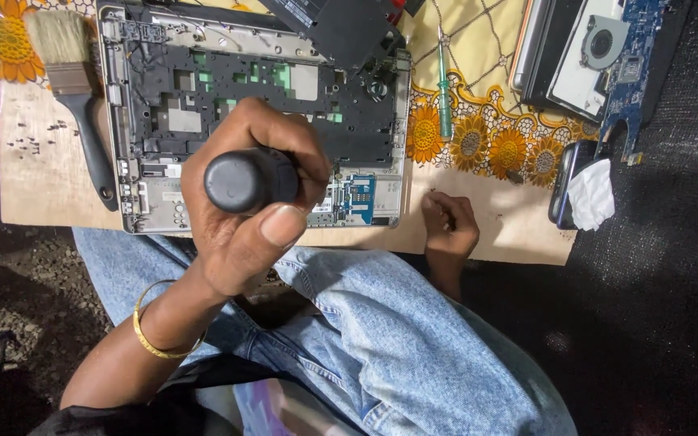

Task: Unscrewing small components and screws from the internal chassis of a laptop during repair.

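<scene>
On the low board (pixel 42 194) across the person's knees lies an opened laptop chassis (pixel 252 113), its cover already off so that the black inner frame, green board patches and a small blue card (pixel 359 198) at the near edge are bare. Judging by this, the stripping is well along: a second dismantled machine with a fan and blue board (pixel 607 48) sits apart at the far right, and loose screws (pixel 34 141) are scattered on the board at the left (how many remain in the frame cannot be told).

Over the near half of the chassis, the left hand (pixel 244 210) is wrapped tightly round the black handle of a screwdriver (pixel 248 179), fingers (pixel 284 149) curled shut over it and thumb pressed along its end; the shaft and tip are hidden beneath the hand.

A black-handled brush (pixel 70 73) rests beside the chassis at left, a green screwdriver (pixel 443 97) on the flowered cloth (pixel 486 145) at right.

Smallest, the right hand (pixel 448 228) rests loosely curled at the board's near edge; whether it holds anything I cannot tell.
</scene>
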